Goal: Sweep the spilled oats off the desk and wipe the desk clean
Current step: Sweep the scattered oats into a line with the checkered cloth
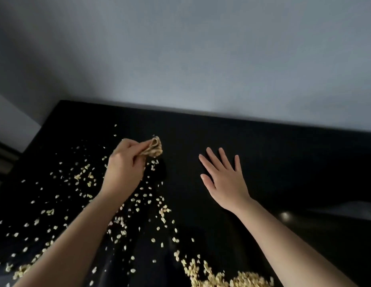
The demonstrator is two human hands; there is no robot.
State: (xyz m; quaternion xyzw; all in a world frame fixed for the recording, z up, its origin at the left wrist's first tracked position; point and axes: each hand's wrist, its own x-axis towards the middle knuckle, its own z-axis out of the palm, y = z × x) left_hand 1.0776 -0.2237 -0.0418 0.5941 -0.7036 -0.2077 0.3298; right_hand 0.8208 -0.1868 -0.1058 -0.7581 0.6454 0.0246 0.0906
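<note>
Pale oats [81,179] lie scattered over the left and middle of the black desk [284,154]. A denser heap of oats [232,278] sits at the near edge, under my right forearm. My left hand [124,164] is closed on a small bunched tan cloth [153,147], which sticks out past my fingers just above the desk surface. My right hand [224,179] rests flat on the desk to the right of the cloth, fingers spread, holding nothing.
A grey wall [201,54] runs along the desk's far edge. The desk's left edge [39,129] drops off towards a lighter floor area. A faint shiny spot [285,215] shows on the desk at the right.
</note>
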